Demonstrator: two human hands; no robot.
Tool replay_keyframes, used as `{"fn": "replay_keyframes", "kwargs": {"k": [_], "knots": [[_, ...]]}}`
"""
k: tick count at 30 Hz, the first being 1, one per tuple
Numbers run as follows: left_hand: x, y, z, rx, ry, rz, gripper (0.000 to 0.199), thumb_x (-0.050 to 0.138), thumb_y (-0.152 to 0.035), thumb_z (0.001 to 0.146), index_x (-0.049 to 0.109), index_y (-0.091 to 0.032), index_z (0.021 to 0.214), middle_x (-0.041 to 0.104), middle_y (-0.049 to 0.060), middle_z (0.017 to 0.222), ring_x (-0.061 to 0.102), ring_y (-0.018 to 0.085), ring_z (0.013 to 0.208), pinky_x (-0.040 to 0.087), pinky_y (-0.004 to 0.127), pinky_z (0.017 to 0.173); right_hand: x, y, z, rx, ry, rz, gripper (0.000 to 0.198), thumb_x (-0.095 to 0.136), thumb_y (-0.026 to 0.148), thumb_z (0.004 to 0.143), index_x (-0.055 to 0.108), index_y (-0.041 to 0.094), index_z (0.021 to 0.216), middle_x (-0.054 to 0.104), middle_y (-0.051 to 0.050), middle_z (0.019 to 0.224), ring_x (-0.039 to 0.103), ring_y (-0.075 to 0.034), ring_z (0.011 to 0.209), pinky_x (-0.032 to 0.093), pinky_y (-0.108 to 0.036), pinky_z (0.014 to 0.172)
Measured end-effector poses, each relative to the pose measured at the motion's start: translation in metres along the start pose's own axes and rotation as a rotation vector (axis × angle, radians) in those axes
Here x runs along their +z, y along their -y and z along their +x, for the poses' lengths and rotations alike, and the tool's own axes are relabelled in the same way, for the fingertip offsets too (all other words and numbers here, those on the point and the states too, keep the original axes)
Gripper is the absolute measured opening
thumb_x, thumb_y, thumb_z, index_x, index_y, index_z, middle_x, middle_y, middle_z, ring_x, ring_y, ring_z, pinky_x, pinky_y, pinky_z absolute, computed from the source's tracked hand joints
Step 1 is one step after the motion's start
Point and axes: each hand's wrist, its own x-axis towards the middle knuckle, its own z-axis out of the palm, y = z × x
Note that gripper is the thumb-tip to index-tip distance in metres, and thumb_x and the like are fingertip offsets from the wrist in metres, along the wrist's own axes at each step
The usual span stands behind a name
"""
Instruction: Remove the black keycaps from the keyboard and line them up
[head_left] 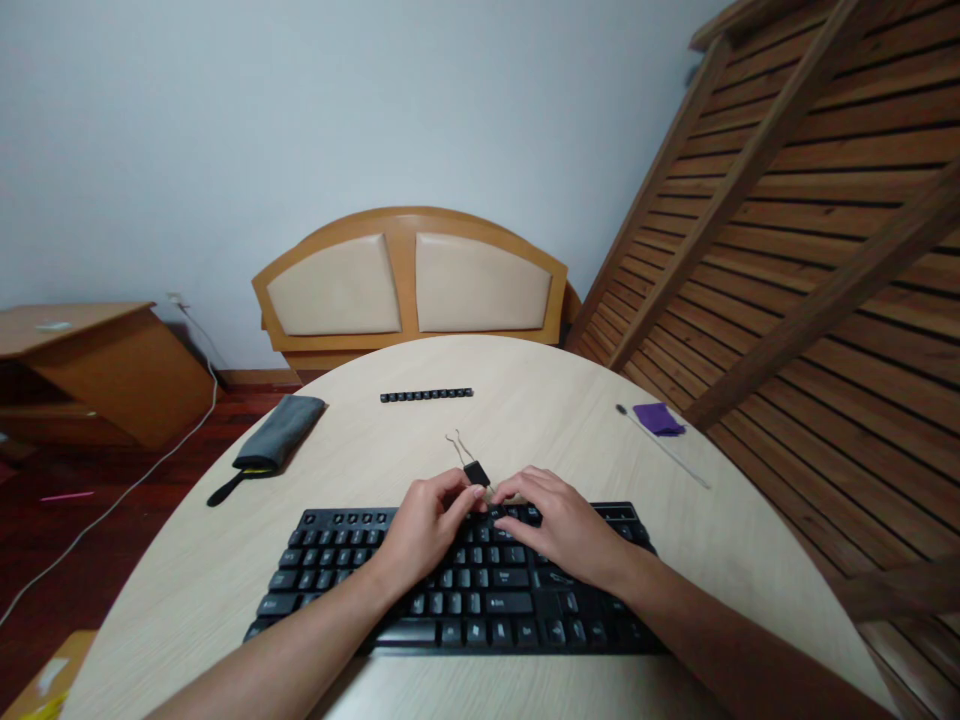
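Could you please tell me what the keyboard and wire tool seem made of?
The keyboard looks like satin black plastic, given its soft highlights; the wire tool seems metal, from its slender bent ends, with a matte black, possibly plastic body.

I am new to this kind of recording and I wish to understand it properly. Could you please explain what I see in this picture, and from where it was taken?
There is no machine here: a person works with two bare hands. The single picture comes from a camera on the person's head, looking forward and down. On the round, pale table lies a black keyboard. The left hand appears to hold a black tool with wire prongs. The right hand is at the keyboard's far edge; whether it grips anything is unclear. Farther away lies a row of small black keys, with a grey pouch left and a purple cloth right.
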Motion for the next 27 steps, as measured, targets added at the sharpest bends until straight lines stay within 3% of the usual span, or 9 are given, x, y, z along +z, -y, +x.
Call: {"fn": "replay_keyframes", "kwargs": {"k": [6,12,17,21,27], "knots": [[0.000,-0.002,-0.002,0.032,0.004,0.112,0.034,0.048,-0.038,0.095,0.064,-0.016,0.074,0.063,0.000,0.065,0.054,0.014,0.061,0.038,0.024,0.060,-0.001,-0.002,0.000,-0.006,0.026,0.021,0.014,0.068,0.026,0.087,0.067,0.024,0.101,0.071,-0.001,0.099,0.062,-0.018,0.095,0.045,-0.033,0.089],[0.002,0.001,-0.001,0.025,-0.016,0.136,0.032,0.048,-0.037,0.095,0.063,-0.017,0.076,0.069,0.001,0.071,0.061,0.016,0.066,0.042,0.025,0.064,-0.005,-0.001,0.002,0.050,0.061,0.175,0.010,0.071,0.029,0.084,0.069,0.024,0.094,0.065,-0.004,0.115,0.057,-0.020,0.112,0.042,-0.035,0.099],[0.002,0.003,0.000,0.007,-0.039,0.137,0.031,0.049,-0.038,0.095,0.064,-0.018,0.078,0.072,0.003,0.075,0.065,0.018,0.070,0.044,0.027,0.065,-0.012,-0.003,0.008,0.168,-0.045,0.278,0.013,0.067,0.028,0.086,0.067,0.022,0.097,0.068,-0.004,0.102,0.062,-0.018,0.097,0.047,-0.032,0.088],[0.002,0.002,-0.001,0.000,-0.033,0.145,0.031,0.048,-0.038,0.095,0.066,-0.018,0.079,0.072,0.003,0.075,0.065,0.019,0.068,0.045,0.027,0.065,-0.026,-0.016,0.039,0.274,-0.149,0.183,0.018,0.066,0.027,0.084,0.068,0.019,0.099,0.071,-0.004,0.093,0.063,-0.017,0.084,0.047,-0.029,0.076],[0.002,-0.001,-0.001,-0.022,-0.027,0.151,0.032,0.049,-0.040,0.095,0.066,-0.019,0.078,0.073,0.004,0.078,0.067,0.020,0.073,0.046,0.029,0.068,-0.040,-0.054,0.123,0.268,-0.291,-0.090,0.016,0.066,0.023,0.084,0.068,0.019,0.099,0.073,-0.005,0.096,0.065,-0.016,0.084,0.048,-0.027,0.077]]}}
